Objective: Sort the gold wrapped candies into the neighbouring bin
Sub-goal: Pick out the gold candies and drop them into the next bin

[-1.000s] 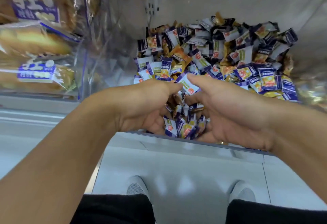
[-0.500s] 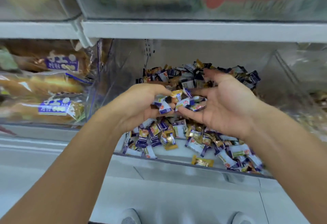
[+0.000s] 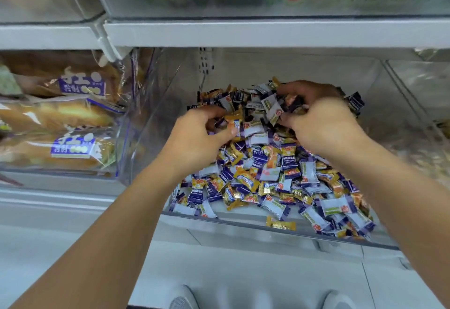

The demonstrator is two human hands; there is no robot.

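Compared with the frame half a second earlier, both hands are now reaching deeper into the clear plastic bin [image 3: 155, 113], curled fingers gripping mixed wrapped candies. The right hand [image 3: 321, 123] is hiding its fingertips behind the heap. The left hand [image 3: 197, 135] is pinching a gold-wrapped candy [image 3: 235, 116]; another is lying apart at the front lip

The clear plastic bin [image 3: 155, 118] on the shelf holds a heaped mix of wrapped candies [image 3: 267, 177]: gold, orange, white and dark blue wrappers, piled higher toward the back. Gold wrapped candies lie scattered through the pile. One gold wrapped candy [image 3: 280, 224] lies flat and alone at the front edge, apart from the heap. The neighbouring bin [image 3: 418, 84] stands just right (contents blurred, not determinable).
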